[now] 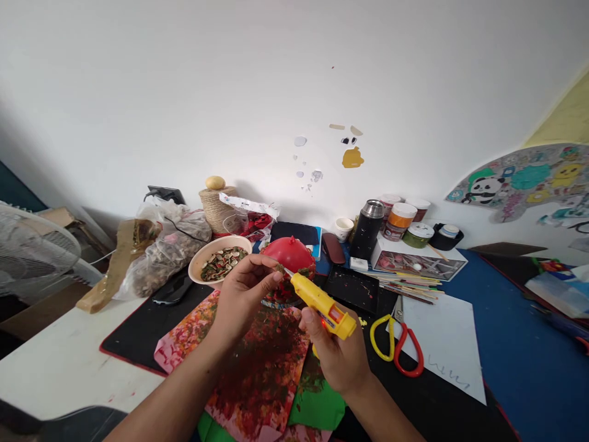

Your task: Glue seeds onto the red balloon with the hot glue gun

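Observation:
My right hand (pixel 338 356) is wrapped round a yellow glue gun (pixel 322 301), its nozzle pointing up and to the left. In front of the nozzle, my left hand (pixel 248 294) pinches a small brownish piece (pixel 280 268), too small to name surely. Nozzle and piece look to be touching or nearly so. Behind both hands sits a red balloon (pixel 291 255), its lower part covered with dark red and green bits and partly hidden. A bowl (pixel 197 270) of painted shell-like pieces stands left of it. Paint-stained pink paper (pixel 257 374) lies under my hands.
Scissors (pixel 396 347) with yellow and red handles lie at the right on white paper (pixel 446 344). Behind are a black tray (pixel 352 288), brushes (pixel 409 282), a black thermos (pixel 368 230) and paint jars (pixel 400 221). Twine (pixel 218 212), plastic bags (pixel 161 252) and a fan (pixel 32 245) are leftward.

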The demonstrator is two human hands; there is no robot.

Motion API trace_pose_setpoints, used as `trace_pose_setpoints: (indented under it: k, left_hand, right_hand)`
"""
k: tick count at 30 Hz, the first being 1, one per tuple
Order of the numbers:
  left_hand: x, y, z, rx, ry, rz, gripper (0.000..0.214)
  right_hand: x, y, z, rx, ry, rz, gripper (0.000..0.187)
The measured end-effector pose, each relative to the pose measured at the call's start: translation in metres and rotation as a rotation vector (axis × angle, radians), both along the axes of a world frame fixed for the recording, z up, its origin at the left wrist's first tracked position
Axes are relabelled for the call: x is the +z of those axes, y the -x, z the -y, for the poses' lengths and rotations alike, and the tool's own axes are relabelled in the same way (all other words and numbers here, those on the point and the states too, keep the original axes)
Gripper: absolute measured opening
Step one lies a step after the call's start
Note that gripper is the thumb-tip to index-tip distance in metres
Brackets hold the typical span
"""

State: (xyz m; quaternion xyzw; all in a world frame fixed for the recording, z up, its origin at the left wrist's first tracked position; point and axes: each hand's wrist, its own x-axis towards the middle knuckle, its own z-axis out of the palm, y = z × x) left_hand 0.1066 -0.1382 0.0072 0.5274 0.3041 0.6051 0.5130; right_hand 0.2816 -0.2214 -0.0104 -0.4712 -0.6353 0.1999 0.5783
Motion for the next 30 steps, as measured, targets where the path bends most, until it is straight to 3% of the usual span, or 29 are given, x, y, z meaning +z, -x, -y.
trace_pose_setpoints:
  k: [30]
  left_hand:
    - [0.012, -0.004, -0.002, -0.04, 0.121, 0.158, 0.037]
  right_hand:
    - [-0.003, 0.0, -0.001, -0.019, 0.008, 0.039, 0.054]
